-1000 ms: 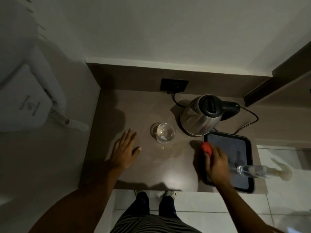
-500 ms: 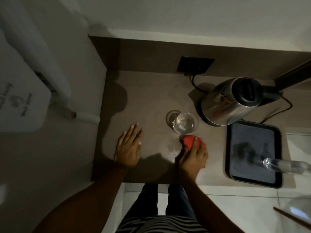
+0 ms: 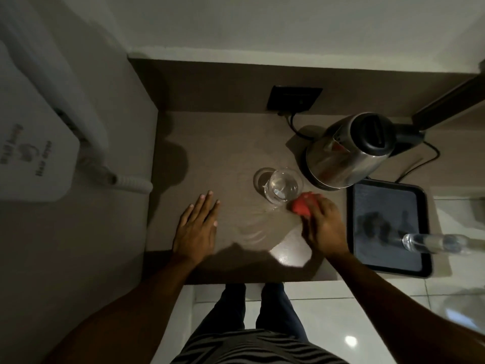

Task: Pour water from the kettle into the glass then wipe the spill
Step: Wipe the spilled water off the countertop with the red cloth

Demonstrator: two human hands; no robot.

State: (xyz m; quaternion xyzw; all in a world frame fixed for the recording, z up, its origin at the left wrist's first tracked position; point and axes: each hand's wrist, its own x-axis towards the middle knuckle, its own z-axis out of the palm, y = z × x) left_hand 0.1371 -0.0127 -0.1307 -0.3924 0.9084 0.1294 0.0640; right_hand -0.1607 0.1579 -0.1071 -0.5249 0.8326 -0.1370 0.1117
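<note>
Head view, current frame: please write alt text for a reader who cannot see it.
A person's right hand presses a red cloth onto a wet brown countertop beside a glass of water, while the left hand lies flat on the counter. A steel electric kettle stands behind the glass, next to a black tray.

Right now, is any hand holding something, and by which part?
The right hand presses a bunched red cloth on the counter, its fingers over the cloth's near side. The left hand lies flat, holding nothing.

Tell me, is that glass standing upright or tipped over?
Upright: the glass stands on the counter, its round rim facing up, with clear water inside.
</note>
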